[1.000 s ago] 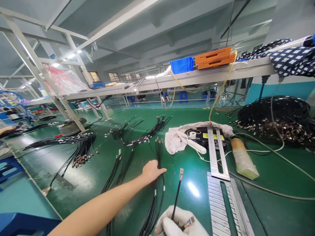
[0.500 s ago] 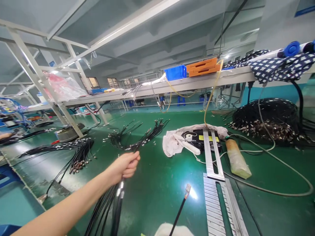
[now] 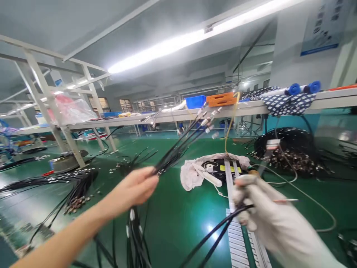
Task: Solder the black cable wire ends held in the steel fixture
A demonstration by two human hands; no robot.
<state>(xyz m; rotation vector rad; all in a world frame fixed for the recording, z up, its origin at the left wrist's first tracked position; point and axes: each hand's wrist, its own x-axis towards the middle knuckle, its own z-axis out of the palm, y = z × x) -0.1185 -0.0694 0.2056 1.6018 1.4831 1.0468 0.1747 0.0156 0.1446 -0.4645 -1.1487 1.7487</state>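
My bare left hand (image 3: 139, 188) is closed around a bundle of black cables (image 3: 178, 147). Their connector ends fan out up and to the right, and more lengths hang below the fist. At the right, my right hand (image 3: 262, 212) wears a white glove and is smeared by motion. Its fingers are closed on black cables (image 3: 217, 230) that run down to the bottom edge. A blurred pale connector-like piece (image 3: 272, 145) shows above this hand; what it belongs to is unclear. Behind the gloved hand lies a slotted metal rail (image 3: 237, 242), partly covered.
A white cloth (image 3: 189, 176) lies around a black device (image 3: 220, 168) with a yellow label. More cable bundles rest on the green table at left (image 3: 75, 186) and in a black heap (image 3: 287, 152) at right. Behind, a raised shelf (image 3: 251, 108) carries blue and orange bins.
The gloved right hand has come into view from the right with black cables. In my left hand, the bundle's connector ends now stick up and to the right. The view has tilted up.
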